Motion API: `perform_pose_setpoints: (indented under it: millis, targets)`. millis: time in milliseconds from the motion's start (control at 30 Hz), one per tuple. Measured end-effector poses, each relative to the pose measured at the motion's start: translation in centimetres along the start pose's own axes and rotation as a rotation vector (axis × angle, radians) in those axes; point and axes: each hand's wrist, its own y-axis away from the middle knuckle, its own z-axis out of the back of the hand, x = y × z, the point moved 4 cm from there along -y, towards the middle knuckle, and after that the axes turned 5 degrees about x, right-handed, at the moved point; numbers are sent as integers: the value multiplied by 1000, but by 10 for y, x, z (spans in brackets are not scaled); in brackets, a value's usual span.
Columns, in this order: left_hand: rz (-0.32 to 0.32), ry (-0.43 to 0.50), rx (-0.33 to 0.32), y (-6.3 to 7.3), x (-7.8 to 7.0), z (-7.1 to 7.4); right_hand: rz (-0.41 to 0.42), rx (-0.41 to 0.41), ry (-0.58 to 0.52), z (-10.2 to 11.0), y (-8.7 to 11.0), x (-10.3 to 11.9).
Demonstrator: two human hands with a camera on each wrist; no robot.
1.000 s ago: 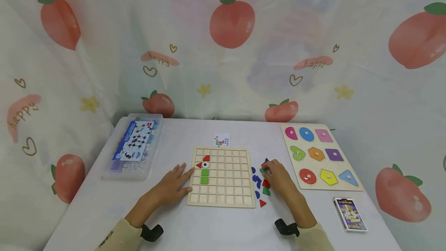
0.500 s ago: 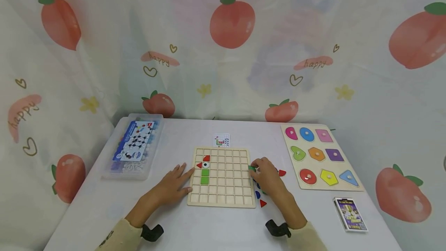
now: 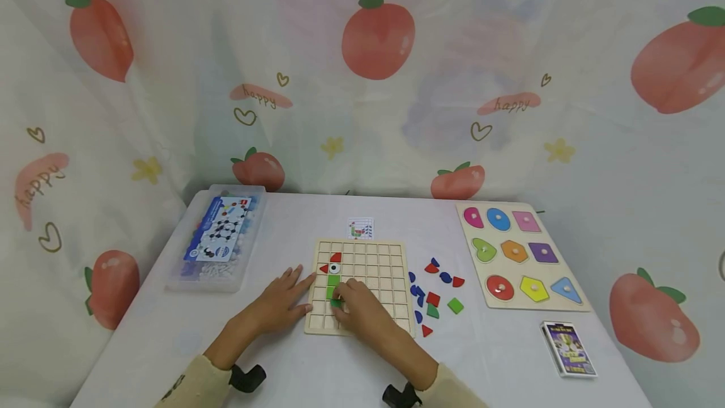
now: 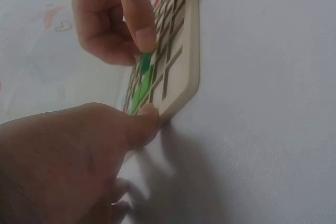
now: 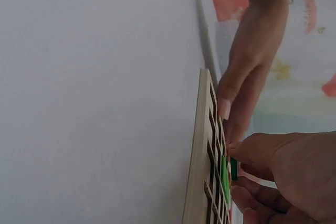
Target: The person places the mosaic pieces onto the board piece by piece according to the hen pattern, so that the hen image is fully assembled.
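A wooden grid board (image 3: 374, 263) lies on the table, with two light green squares (image 3: 333, 281) stacked in a left column. Above them sit an eye tile (image 3: 335, 267), a red quarter-round piece (image 3: 336, 257) and a red triangle (image 3: 323, 268). My right hand (image 3: 362, 313) pinches a dark green piece (image 4: 145, 62) between thumb and fingertips, just below the lower green square. Its full outline is hidden by the fingers. My left hand (image 3: 277, 302) rests with fingers spread at the board's left edge, its thumb touching the rim.
Right of the board lie loose pieces, including a red square (image 3: 433, 299), a green square (image 3: 455, 305) and several blue ones. A pattern card (image 3: 360, 228) lies behind the board. Around stand a plastic case (image 3: 221, 238), a shape puzzle (image 3: 529, 307) and a card box (image 3: 569, 348).
My right hand has moved left from the loose pieces onto the board, carrying the dark green piece. The left hand has stayed in place.
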Motion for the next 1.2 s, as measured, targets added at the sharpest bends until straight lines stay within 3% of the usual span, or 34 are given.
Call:
perform_pose_setpoints:
  millis: [267, 600, 1200]
  targets:
    - [7, -9, -5, -1, 2, -3, 48, 4, 90, -13, 0, 11]
    - [-8, -10, -2, 0, 1, -1, 93, -51, 237, -9, 3, 15]
    - [-13, -12, 7, -3, 3, -1, 69, -36, 126, -7, -5, 7]
